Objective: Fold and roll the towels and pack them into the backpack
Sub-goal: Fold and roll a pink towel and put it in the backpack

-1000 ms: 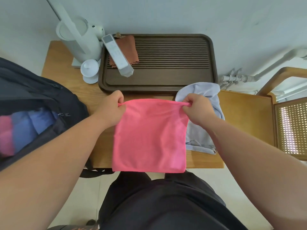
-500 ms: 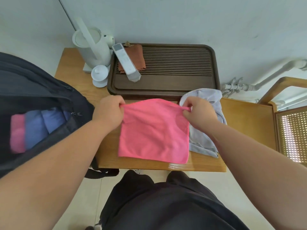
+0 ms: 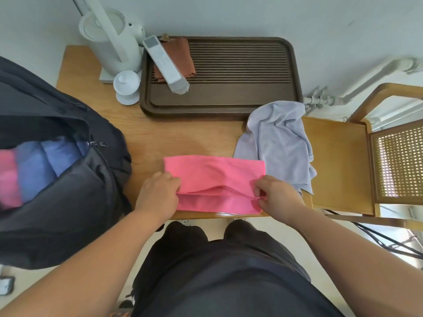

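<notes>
**Both hands pinch the pink towel at the near table edge**

The left hand (image 3: 158, 195) is closed on the left end of the pink towel (image 3: 214, 172), fingers curled over the upper layer and knuckles up, forearm running in from the lower left. The right hand (image 3: 278, 195) pinches the right end between thumb and fingertips, wrist slightly bent, forearm coming in from the lower right. Between the two grips the upper layer is raised a little, leaving a gap above the layer beneath. The towel lies doubled over, long side running left to right, at the near edge of the table (image 3: 183, 136).

Just right of it, a grey towel (image 3: 279, 138) sits crumpled at the table's right edge, touching the pink one's far right corner. On the left, the backpack (image 3: 75, 197) stands open, with blue and pink rolls (image 3: 39, 165) inside.

Farther back lies a dark tray (image 3: 229, 99) holding a brown cloth (image 3: 180, 56) and a white remote (image 3: 167, 65). A white kettle (image 3: 109, 40) and a small white cup (image 3: 126, 86) stand to the tray's left. A chair (image 3: 338, 161) stands to the table's right.
</notes>
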`<state>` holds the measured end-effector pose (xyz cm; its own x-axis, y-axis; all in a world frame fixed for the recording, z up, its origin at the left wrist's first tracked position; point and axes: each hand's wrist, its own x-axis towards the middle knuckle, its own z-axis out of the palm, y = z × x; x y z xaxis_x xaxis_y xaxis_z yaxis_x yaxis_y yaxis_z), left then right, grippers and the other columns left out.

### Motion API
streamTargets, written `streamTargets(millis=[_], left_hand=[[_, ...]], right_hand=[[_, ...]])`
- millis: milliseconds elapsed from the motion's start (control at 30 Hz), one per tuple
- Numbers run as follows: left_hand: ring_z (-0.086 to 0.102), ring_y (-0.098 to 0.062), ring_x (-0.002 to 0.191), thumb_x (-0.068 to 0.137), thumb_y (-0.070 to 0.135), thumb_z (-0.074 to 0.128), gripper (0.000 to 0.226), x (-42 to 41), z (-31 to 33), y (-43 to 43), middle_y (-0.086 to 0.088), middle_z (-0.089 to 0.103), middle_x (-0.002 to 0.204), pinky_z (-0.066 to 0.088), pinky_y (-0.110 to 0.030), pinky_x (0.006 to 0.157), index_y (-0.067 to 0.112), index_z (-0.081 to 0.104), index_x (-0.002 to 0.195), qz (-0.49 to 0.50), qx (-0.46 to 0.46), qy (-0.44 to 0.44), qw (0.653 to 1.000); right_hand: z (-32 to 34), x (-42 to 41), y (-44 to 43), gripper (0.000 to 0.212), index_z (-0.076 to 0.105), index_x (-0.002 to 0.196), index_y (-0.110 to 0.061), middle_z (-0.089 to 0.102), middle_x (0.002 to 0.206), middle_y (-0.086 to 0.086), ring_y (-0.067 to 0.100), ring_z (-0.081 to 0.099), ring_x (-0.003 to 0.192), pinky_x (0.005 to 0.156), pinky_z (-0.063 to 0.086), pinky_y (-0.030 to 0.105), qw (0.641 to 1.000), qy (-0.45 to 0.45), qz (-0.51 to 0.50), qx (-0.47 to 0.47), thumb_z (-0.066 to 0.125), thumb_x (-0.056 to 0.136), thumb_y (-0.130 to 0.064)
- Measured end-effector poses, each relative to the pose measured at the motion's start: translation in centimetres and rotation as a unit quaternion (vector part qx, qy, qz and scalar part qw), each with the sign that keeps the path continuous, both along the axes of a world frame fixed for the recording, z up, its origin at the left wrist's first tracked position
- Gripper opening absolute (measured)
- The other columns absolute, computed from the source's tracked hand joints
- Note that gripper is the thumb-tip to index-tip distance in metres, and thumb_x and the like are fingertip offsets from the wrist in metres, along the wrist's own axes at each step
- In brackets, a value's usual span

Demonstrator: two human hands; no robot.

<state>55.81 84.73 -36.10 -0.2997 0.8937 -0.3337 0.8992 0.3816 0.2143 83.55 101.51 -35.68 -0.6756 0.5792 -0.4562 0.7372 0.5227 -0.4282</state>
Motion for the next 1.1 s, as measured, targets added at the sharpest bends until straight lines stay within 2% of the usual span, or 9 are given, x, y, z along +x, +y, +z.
streamTargets(millis=[167, 267, 400, 500, 700, 800, 867, 967, 1100], left_hand=[[0.042, -0.024, 0.076, 0.074, 0.011, 0.060, 0.020, 0.3, -0.6, -0.6, 0.002, 0.046, 0.074, 0.037, -0.038, 0.066, 0.017, 0.042, 0.068, -0.026, -0.008, -0.008, 1.000], [0.041, -0.021, 0.084, 0.084, 0.013, 0.053, 0.016, 0.5, -1.3, -1.0, 0.002, 0.044, 0.086, 0.035, -0.037, 0.071, 0.020, 0.040, 0.077, -0.031, -0.059, -0.009, 0.998], [0.045, -0.023, 0.095, 0.090, 0.014, 0.049, 0.010, 0.6, -1.9, -1.1, -0.001, 0.048, 0.100, 0.043, -0.038, 0.079, 0.024, 0.046, 0.092, -0.044, -0.094, 0.004, 0.995], [0.048, -0.024, 0.096, 0.090, 0.013, 0.048, 0.015, 0.4, -2.0, -0.9, -0.002, 0.052, 0.101, 0.045, -0.039, 0.079, 0.023, 0.054, 0.099, -0.061, -0.088, 0.022, 0.994], [0.048, -0.024, 0.094, 0.087, 0.007, 0.048, 0.017, 0.0, -1.7, -0.8, -0.002, 0.051, 0.096, 0.045, -0.040, 0.080, 0.024, 0.044, 0.088, -0.073, -0.090, -0.001, 0.993], [0.048, -0.025, 0.090, 0.085, 0.006, 0.047, 0.017, 0.3, -1.4, -0.9, -0.003, 0.050, 0.094, 0.045, -0.041, 0.078, 0.023, 0.044, 0.086, -0.066, -0.091, 0.002, 0.994], [0.051, -0.030, 0.084, 0.084, 0.003, 0.045, 0.019, 0.5, -1.0, -0.9, -0.005, 0.049, 0.090, 0.042, -0.041, 0.070, 0.021, 0.040, 0.080, -0.031, -0.077, -0.007, 0.997], [0.052, -0.031, 0.075, 0.084, 0.000, 0.046, 0.023, 0.5, 0.1, -0.5, -0.005, 0.048, 0.085, 0.040, -0.040, 0.062, 0.021, 0.039, 0.077, 0.039, -0.015, -0.002, 0.999], [0.051, -0.028, 0.075, 0.082, 0.002, 0.052, 0.014, 0.2, 2.2, 0.1, -0.005, 0.052, 0.085, 0.043, -0.041, 0.065, 0.015, 0.049, 0.081, 0.107, 0.081, -0.017, 0.991]], right_hand=[[-0.9, 0.2, -1.6, 0.023, 0.046, 0.075, -0.026, 0.047, 0.086, -0.007, 0.021, 0.050, 0.081, 0.065, 0.045, 0.037, 1.000, -0.018, 0.006, 0.012, 0.069, 0.073, -0.020], [-2.0, 0.5, -2.4, 0.016, 0.054, 0.085, -0.024, 0.046, 0.097, -0.004, 0.022, 0.054, 0.088, 0.069, 0.049, 0.038, 0.999, -0.049, 0.014, 0.019, 0.069, 0.080, -0.025], [-3.0, 0.3, -3.2, 0.010, 0.059, 0.097, -0.024, 0.045, 0.104, -0.002, 0.024, 0.053, 0.100, 0.072, 0.052, 0.038, 0.995, -0.074, 0.021, 0.061, 0.063, 0.088, -0.027], [-3.3, 0.0, -3.7, 0.010, 0.059, 0.101, -0.026, 0.044, 0.105, -0.003, 0.024, 0.054, 0.103, 0.069, 0.054, 0.040, 0.990, -0.102, 0.021, 0.091, 0.061, 0.091, -0.025], [-3.5, -0.1, -4.4, 0.027, 0.054, 0.119, -0.026, 0.047, 0.116, -0.001, 0.028, 0.055, 0.101, 0.062, 0.048, 0.037, 0.987, -0.099, 0.009, 0.125, 0.060, 0.092, -0.027], [-3.9, 0.1, -4.3, 0.024, 0.057, 0.112, -0.024, 0.050, 0.110, 0.000, 0.030, 0.060, 0.094, 0.058, 0.044, 0.037, 0.987, -0.072, 0.000, 0.144, 0.061, 0.089, -0.017], [-3.8, 0.2, -4.2, 0.019, 0.063, 0.107, -0.020, 0.055, 0.106, 0.002, 0.032, 0.062, 0.091, 0.059, 0.047, 0.038, 0.989, -0.038, -0.012, 0.143, 0.061, 0.088, -0.016], [-2.6, -0.2, -3.5, 0.017, 0.069, 0.100, -0.012, 0.060, 0.100, 0.007, 0.037, 0.062, 0.081, 0.059, 0.047, 0.040, 0.988, 0.034, -0.055, 0.143, 0.063, 0.085, -0.013], [0.4, -0.5, -3.0, 0.009, 0.062, 0.083, -0.003, 0.058, 0.086, 0.011, 0.035, 0.055, 0.058, 0.049, 0.041, 0.033, 0.964, 0.162, -0.097, 0.188, 0.065, 0.075, -0.008]])
